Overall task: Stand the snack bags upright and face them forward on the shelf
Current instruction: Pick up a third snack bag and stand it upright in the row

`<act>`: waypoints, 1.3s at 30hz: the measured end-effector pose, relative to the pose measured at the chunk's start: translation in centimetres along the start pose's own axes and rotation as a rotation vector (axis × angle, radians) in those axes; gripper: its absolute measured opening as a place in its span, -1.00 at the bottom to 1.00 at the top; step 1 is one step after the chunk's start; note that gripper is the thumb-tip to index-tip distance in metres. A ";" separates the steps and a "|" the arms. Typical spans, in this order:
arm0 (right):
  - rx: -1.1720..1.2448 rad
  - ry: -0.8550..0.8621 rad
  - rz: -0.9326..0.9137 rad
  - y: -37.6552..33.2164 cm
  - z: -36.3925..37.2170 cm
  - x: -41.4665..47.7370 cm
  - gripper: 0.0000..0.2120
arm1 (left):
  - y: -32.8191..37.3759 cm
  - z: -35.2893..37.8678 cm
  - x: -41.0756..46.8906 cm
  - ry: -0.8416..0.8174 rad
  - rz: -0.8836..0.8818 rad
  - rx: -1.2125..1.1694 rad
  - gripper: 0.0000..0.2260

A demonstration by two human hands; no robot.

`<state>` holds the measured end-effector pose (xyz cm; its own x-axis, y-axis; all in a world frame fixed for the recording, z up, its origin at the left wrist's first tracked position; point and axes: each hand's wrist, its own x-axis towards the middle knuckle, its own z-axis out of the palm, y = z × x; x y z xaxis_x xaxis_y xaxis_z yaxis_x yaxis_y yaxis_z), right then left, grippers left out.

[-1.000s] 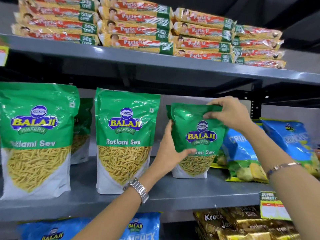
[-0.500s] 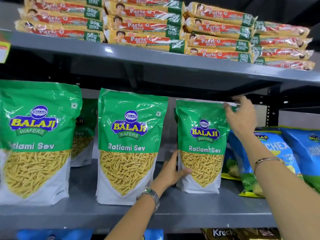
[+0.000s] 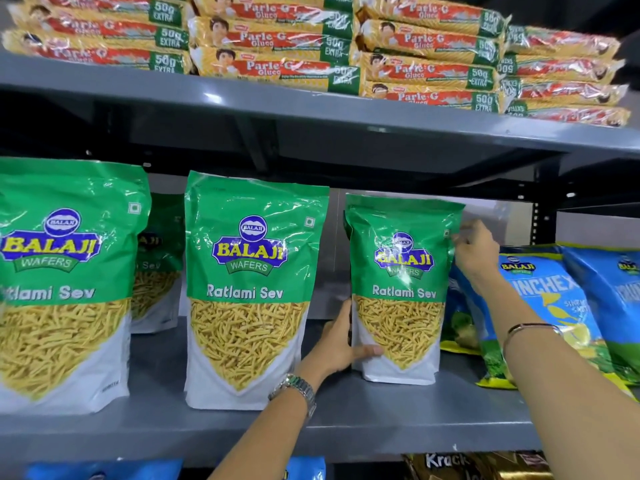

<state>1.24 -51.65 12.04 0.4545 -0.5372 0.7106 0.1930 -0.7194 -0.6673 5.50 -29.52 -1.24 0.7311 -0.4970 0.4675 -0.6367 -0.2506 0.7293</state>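
Observation:
Three green Balaji Ratlami Sev bags stand upright, labels forward, along the grey middle shelf (image 3: 381, 414). The right one (image 3: 401, 289) is between my hands. My left hand (image 3: 341, 344) grips its lower left edge, thumb on the front. My right hand (image 3: 476, 249) pinches its upper right corner. The middle bag (image 3: 249, 292) and the left bag (image 3: 59, 289) stand free. A fourth green bag (image 3: 157, 265) stands behind, between those two.
Blue Crunchex bags (image 3: 540, 306) lean to the right of my right hand. Stacked Parle-G packets (image 3: 277, 46) fill the shelf above. Blue and gold packs show on the shelf below (image 3: 460, 467). A black upright post (image 3: 545, 230) stands at the back right.
The right green bag went from bent over in both hands to standing upright on the shelf. My right hand moved from its top to its upper right corner; my left slid to its lower edge.

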 end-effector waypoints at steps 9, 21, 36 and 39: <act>0.301 0.025 -0.021 2.0 0.5 -0.5 -0.70 | -0.4 0.0 0.3 -0.006 0.011 0.038 -0.10; 0.776 -0.374 0.281 5.9 4.3 -9.3 -0.33 | 0.5 0.9 0.8 0.090 -0.058 -0.271 -0.23; 0.840 -0.360 0.275 4.9 0.7 -12.1 -0.32 | 2.4 2.0 -3.1 0.208 -0.010 -0.131 -0.20; 0.817 -0.363 0.272 4.3 -0.1 -12.7 -0.14 | 3.0 2.1 -3.8 0.203 0.010 -0.116 -0.19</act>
<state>-3.81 -47.98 0.19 0.7911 -0.3723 0.4852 0.5289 0.0178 -0.8485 0.28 -30.08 -1.88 0.7669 -0.3186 0.5571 -0.6200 -0.1435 0.7714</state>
